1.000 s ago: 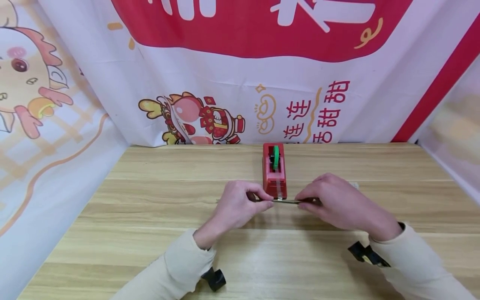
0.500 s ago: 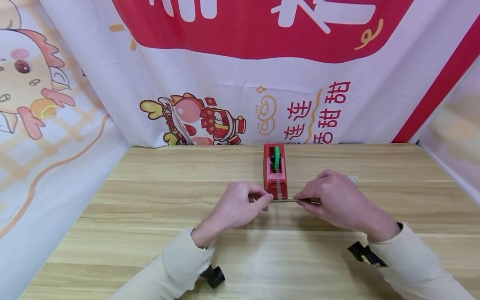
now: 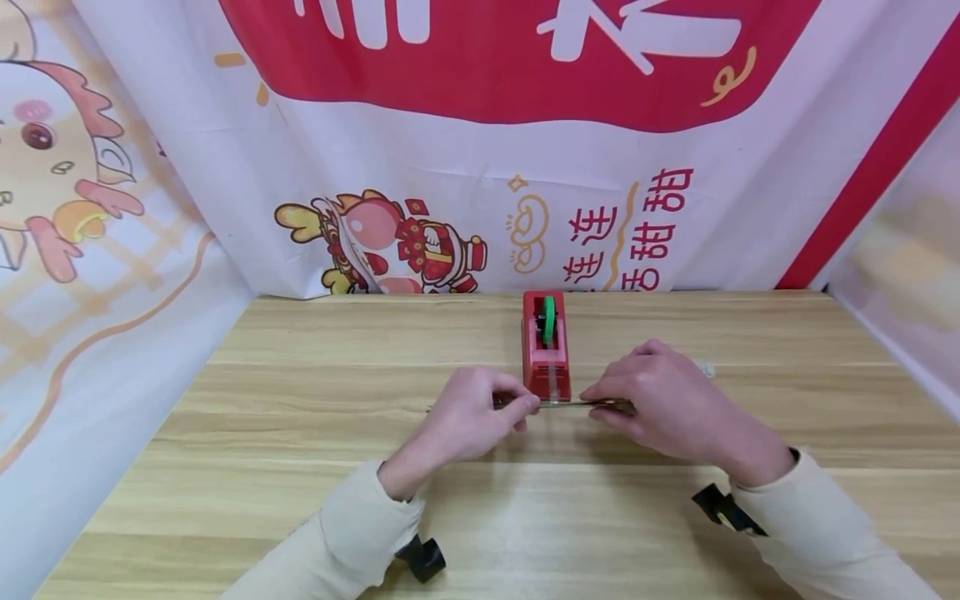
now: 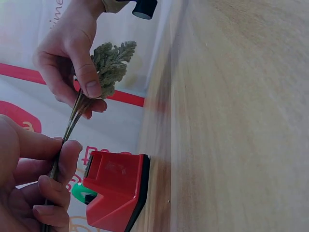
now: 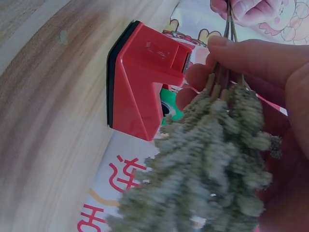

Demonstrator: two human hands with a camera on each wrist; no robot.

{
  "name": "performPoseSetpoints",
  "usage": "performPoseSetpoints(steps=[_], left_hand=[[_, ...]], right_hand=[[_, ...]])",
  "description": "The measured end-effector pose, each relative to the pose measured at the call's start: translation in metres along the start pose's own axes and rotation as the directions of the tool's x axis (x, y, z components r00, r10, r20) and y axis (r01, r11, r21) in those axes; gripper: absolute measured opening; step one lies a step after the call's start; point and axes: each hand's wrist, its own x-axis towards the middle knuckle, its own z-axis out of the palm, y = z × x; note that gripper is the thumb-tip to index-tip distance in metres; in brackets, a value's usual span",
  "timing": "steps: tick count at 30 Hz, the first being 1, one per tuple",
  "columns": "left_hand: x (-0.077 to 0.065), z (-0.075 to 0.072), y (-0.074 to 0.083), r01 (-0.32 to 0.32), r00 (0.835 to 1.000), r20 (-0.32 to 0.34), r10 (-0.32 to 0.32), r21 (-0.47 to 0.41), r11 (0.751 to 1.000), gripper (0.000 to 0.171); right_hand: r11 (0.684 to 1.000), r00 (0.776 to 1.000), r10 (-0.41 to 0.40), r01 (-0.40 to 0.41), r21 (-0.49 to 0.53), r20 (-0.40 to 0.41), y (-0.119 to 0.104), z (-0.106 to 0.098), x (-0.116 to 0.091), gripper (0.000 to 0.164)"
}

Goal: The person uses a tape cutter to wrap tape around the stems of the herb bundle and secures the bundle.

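Observation:
A bundle of dried grey-green flower sprigs (image 5: pixel 203 159) is stretched between my two hands, its thin stems (image 3: pixel 558 405) lying crosswise at the front of a red tape dispenser (image 3: pixel 532 379). My left hand (image 3: pixel 468 414) holds the lower stems, with curled fingers around them in the left wrist view. Just below the flower heads (image 4: pixel 113 65), my right hand (image 3: pixel 667 408) pinches the stems between thumb and fingers. Clear tape runs down the dispenser's front to the stems; whether it sticks to them I cannot tell.
The dispenser carries a roll with a green core (image 3: pixel 549 321) and has a toothed cutter (image 5: pixel 188 63) at its front. A small clear scrap (image 3: pixel 707 369) lies on the wooden table (image 3: pixel 300 433) beyond my right hand. A printed cloth (image 3: pixel 420 150) hangs behind the table.
Both hands keep hold of the stems in front of the dispenser. My left fingertips have shifted slightly on the stems; the whole head view has drifted a little.

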Motion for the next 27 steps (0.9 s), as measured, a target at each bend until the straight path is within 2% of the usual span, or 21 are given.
performPoseSetpoints(steps=[5,13,21,27], left_hand=[[-0.0006,0.0,-0.0008,-0.008,1.0,-0.013,0.008,-0.002,1.0,0.016],[0.0003,0.0001,-0.0025,-0.004,0.999,-0.038,0.005,0.011,1.0,0.014],[0.0005,0.0012,-0.0033,-0.002,0.998,-0.06,0.004,0.029,1.0,0.01],[0.0006,0.0008,-0.0034,0.004,0.997,-0.071,-0.001,0.035,0.999,0.007]], right_hand=[[0.999,1.0,-0.006,0.007,-0.042,0.016,-0.0011,0.0018,-0.0002,0.023],[0.998,0.995,0.022,-0.017,-0.054,0.095,-0.003,0.0004,0.0003,0.025],[0.998,0.999,0.04,-0.039,-0.042,0.032,-0.0032,0.0058,0.0009,0.02],[0.998,0.999,0.037,-0.038,-0.053,-0.019,-0.0036,0.0084,0.0024,0.022]])
